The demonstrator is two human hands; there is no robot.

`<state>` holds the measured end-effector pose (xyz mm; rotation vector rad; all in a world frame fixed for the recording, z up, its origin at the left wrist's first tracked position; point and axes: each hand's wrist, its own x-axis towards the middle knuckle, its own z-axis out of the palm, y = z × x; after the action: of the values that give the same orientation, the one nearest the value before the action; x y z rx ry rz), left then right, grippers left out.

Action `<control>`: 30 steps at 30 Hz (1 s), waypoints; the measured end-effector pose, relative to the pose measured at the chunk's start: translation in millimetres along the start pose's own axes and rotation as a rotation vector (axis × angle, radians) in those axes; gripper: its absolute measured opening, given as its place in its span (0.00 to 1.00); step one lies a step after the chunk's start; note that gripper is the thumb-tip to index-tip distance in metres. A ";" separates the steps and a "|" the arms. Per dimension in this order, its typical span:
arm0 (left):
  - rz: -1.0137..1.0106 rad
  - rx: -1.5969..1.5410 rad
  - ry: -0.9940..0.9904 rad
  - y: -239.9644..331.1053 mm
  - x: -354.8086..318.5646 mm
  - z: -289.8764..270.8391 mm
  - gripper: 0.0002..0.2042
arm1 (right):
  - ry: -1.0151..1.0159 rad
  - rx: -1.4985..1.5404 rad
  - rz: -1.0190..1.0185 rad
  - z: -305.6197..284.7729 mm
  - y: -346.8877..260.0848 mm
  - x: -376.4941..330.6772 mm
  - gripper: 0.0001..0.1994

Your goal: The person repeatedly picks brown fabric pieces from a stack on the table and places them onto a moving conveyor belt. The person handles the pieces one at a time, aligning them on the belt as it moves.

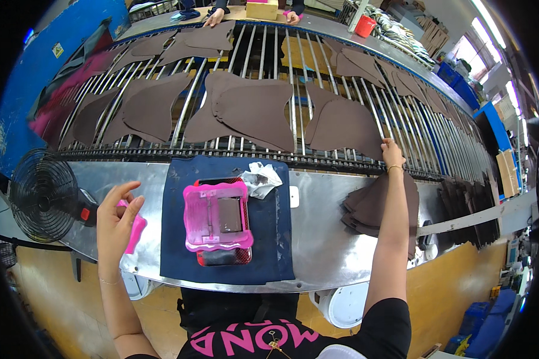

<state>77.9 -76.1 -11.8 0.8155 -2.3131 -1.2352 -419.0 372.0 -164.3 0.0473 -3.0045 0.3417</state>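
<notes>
My left hand (pixel 120 209) is raised over the metal table, its fingers apart and nothing in them. Just beside it lies a pink wavy-edged piece (pixel 138 232), partly hidden by the hand. My right hand (pixel 393 154) is closed at the lower right corner of a dark brown cut piece (pixel 347 124), which lies on the conveyor's metal rods. Below that forearm a fanned stack of brown cut pieces (pixel 368 203) rests on the table. Between my hands, a pink translucent frame (pixel 197 206) sits on a navy mat (pixel 179 257), with a crumpled white tissue (pixel 262 179) next to it.
More overlapping brown pieces (pixel 242 107) cover the rod conveyor (pixel 293 78). A black fan (pixel 45 194) stands at the left. Across the conveyor, another person's hand (pixel 214 18) touches a brown piece. Dark strips (pixel 470 209) hang at the right table edge, near a pale bar (pixel 473 221).
</notes>
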 end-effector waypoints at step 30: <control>0.056 -0.060 -0.126 -14.7 -8.0 10.8 0.11 | 0.194 -0.328 0.289 -112.3 113.5 -239.5 0.25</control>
<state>82.2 -70.7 -30.4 0.6660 -2.3665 -1.3604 -173.6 512.2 -109.5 -0.4253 -2.8295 -0.1203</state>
